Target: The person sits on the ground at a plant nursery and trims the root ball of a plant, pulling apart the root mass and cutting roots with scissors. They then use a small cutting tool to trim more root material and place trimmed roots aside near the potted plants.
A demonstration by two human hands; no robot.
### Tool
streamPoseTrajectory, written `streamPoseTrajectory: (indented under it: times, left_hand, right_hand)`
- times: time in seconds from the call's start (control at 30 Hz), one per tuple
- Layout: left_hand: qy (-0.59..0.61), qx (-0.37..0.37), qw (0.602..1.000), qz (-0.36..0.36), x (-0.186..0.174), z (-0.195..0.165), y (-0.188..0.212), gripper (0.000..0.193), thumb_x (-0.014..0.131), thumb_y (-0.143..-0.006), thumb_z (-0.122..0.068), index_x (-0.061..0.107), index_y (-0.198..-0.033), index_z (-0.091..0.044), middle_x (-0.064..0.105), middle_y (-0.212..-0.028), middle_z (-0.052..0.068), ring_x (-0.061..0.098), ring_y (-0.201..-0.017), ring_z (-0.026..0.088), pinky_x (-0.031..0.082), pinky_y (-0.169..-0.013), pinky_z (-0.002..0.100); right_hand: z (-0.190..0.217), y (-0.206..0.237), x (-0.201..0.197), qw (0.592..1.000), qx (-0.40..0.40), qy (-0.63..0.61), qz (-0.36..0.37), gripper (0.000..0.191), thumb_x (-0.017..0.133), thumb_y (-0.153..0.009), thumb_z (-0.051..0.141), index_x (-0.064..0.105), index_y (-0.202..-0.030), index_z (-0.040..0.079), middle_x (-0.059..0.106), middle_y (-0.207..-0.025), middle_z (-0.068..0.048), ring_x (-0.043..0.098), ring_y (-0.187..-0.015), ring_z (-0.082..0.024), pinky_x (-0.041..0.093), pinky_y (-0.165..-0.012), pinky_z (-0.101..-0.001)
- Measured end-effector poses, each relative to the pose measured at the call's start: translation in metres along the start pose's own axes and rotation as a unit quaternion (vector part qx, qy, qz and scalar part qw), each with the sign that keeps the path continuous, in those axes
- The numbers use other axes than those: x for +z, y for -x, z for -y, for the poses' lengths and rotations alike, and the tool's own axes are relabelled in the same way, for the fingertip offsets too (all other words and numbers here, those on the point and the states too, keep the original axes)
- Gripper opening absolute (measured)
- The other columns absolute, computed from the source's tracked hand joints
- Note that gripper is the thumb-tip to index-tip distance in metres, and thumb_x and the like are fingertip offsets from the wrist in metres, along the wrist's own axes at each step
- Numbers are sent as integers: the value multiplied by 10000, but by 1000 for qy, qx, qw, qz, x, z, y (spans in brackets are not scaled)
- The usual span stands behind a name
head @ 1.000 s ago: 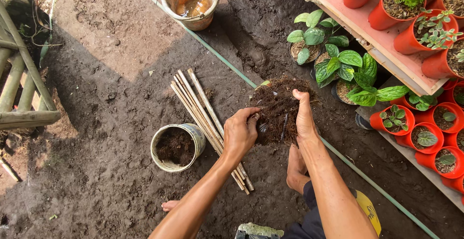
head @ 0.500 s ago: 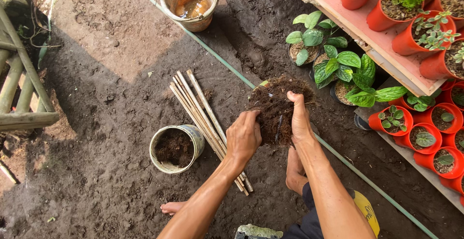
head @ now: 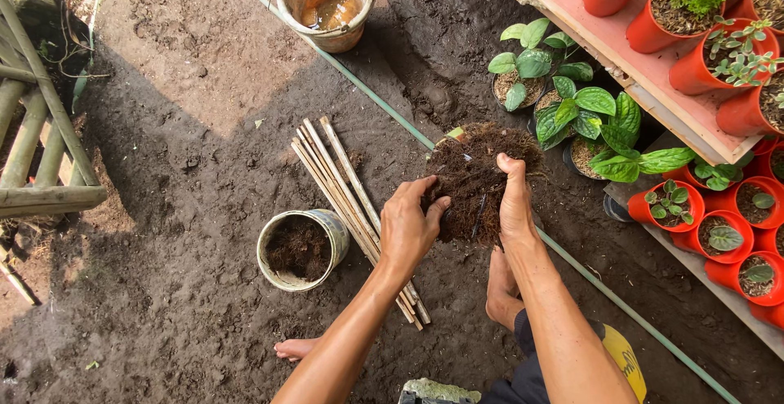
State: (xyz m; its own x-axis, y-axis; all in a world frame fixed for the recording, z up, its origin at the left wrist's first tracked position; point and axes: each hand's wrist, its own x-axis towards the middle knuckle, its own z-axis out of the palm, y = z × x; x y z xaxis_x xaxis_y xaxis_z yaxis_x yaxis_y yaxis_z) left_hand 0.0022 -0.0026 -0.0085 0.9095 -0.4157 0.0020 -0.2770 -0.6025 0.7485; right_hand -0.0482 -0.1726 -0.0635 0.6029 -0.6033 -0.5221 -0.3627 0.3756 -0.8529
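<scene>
Head view looks down on my two hands gripping a dark, fibrous root clump (head: 478,177) held above the bare soil ground (head: 188,151). My left hand (head: 411,226) clasps the clump's near left side, fingers curled into the fibres; my right hand (head: 514,204) presses against its right side, thumb up along the top, so both hands are closed on the clump. Just left of the clump a bundle of thin bamboo sticks (head: 353,204) lies on the ground, running from beyond the clump down under my left wrist. Left of the sticks stands a small round tin (head: 300,249), partly filled with dark soil. A green hose (head: 604,294) runs diagonally across the ground, passing behind the clump. Far beyond the clump sits a dirty bucket (head: 327,4) holding brownish water. Right of the clump stand leafy green potted plants (head: 576,114), and further right a pink shelf (head: 588,32) carries red pots (head: 710,232) of small seedlings. My bare feet (head: 500,290) rest on the soil below the clump.
</scene>
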Motion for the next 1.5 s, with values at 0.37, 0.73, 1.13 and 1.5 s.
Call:
streamPoseTrajectory:
  times: [0.37,0.73,1.13,1.5]
  left_hand:
    - [95,-236,967,2,17,3,-4,261,643,-953,-127,695,-1199,-57,769,-963,158,742,-664,208,631,-578,323]
    - [434,-333,836,-35,10,103,-7,211,717,-926,-102,687,-1112,-8,713,-974,50,692,-776,109,629,-660,269]
    - [396,-408,807,-163,-110,226,71,363,695,-948,-148,643,-1271,8,677,-1180,99,686,-1001,160,659,-840,333]
    - [50,-162,983,-75,-76,114,54,398,650,-974,-260,661,-1326,-74,749,-1184,143,733,-1054,226,606,-868,358]
  right_hand:
    - [-3,11,8,999,-13,27,-38,1053,553,-717,721,434,-1504,32,223,-1631,-288,178,-1527,-391,91,-1195,-597]
    - [-3,-5,-10,998,-55,0,-29,891,533,-798,692,471,-1438,75,347,-1585,-176,254,-1497,-312,111,-1211,-513]
    - [-10,-12,-15,998,-61,-33,-5,674,606,-789,633,551,-1271,165,418,-1476,-46,260,-1433,-214,64,-1193,-454]
    - [-12,-3,-10,1000,7,8,6,871,597,-717,677,466,-1414,171,278,-1557,-123,173,-1468,-273,53,-1178,-511]
